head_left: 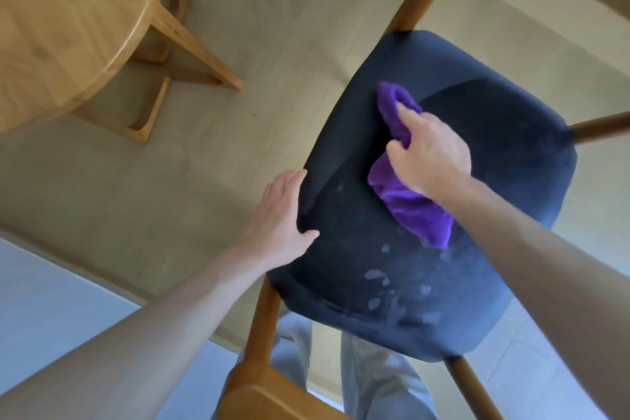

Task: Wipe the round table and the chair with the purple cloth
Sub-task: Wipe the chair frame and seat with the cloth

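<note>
Now right hand [431, 153] bunching purple cloth [409, 201] on chair [494, 133] seat, left hand [279, 215] beside

Both forearms are bare, no sleeves reaching the wrists; the legs wear loose light grey-blue trousers [371, 382] (slightly creased).

Your bunched purple microfibre cloth [405, 194] lies pressed on the wooden-framed chair's dark navy padded seat [477, 215]; round light-wood worktop [68, 27] well apart.

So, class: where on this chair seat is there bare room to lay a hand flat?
Free: the far right part of the seat, beyond the right hand. Crowded: the middle, under the purple cloth; the left edge, held by the left hand.
</note>
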The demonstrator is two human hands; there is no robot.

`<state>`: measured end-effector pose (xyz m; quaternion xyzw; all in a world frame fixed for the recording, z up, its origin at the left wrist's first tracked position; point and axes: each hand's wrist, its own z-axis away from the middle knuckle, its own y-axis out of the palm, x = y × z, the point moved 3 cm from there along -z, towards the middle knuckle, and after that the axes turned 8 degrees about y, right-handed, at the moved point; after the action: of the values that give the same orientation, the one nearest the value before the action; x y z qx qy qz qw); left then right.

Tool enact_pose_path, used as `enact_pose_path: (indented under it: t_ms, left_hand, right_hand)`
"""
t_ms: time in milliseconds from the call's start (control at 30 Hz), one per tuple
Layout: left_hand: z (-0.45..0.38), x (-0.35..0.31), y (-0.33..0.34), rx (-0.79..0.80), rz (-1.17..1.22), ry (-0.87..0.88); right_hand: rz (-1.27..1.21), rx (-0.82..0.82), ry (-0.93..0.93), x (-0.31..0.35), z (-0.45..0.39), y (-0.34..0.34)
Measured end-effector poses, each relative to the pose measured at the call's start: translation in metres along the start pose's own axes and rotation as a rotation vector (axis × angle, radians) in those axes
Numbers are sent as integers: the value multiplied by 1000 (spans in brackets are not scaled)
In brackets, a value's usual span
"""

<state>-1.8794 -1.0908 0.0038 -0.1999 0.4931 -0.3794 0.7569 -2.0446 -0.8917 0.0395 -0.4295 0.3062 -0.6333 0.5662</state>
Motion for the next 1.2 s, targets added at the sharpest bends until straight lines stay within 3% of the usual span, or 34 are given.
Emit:
enact_pose_path:
  t_ms: [67, 267, 433, 500, 600, 667, 800, 1000, 1200]
  left_hand:
    - [-8, -5, -3, -10, 21, -44]
    - [-3, 1, -3, 83, 0, -78]
    - [2, 1, -2, 57, -18, -66]
    - [-2, -6, -3, 35, -67, -13]
    - [-10, -23, -4, 1, -112, 83]
    - [-16, -31, -4, -16, -131, 119]
    - [-23, -32, -2, -51, -115, 82]
    - [-18, -17, 2, -95, -43, 72]
    - [-10, -1, -2, -57, 46, 65]
  right_hand:
    - [73, 15, 23, 12, 0, 6]
    - [312, 290, -226, 39, 113, 68]
    - [352, 460, -462, 25, 97, 51]
    - [242, 355, -382, 17, 71, 29]
    - [-94, 64, -71, -4, 20, -10]
    - [-235, -45, 117, -20, -16, -26]
    - [-104, 13, 278, -23, -59, -25]
    - [218, 232, -137, 23, 6, 22]
    - [422, 394, -483, 29, 76, 55]
